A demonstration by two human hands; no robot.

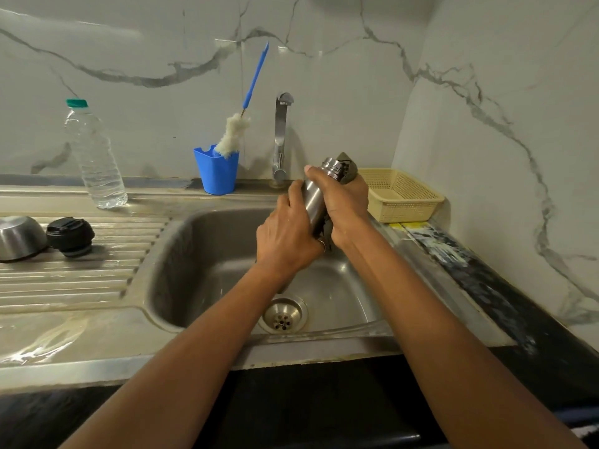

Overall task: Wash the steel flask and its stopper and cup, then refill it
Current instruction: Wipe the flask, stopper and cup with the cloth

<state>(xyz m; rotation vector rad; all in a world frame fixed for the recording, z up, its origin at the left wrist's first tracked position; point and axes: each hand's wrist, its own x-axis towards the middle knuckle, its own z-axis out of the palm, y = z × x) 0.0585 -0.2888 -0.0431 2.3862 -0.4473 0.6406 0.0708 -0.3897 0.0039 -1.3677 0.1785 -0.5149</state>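
Observation:
The steel flask (315,196) is tilted over the sink basin (201,254), its open threaded mouth pointing up and to the right. My left hand (285,241) grips its lower body. My right hand (343,202) presses a dark scrub pad (348,168) against the flask's upper side near the mouth. The black stopper (70,235) stands on the ribbed drainboard at the left. Beside it, upside down at the frame's left edge, rests the steel cup (19,236).
The tap (281,137) stands behind the basin, no water visibly running. A blue holder (216,171) with a blue-handled bottle brush (240,124) is left of it. A clear plastic water bottle (95,157) stands further left, a yellow basket (400,194) at the right corner.

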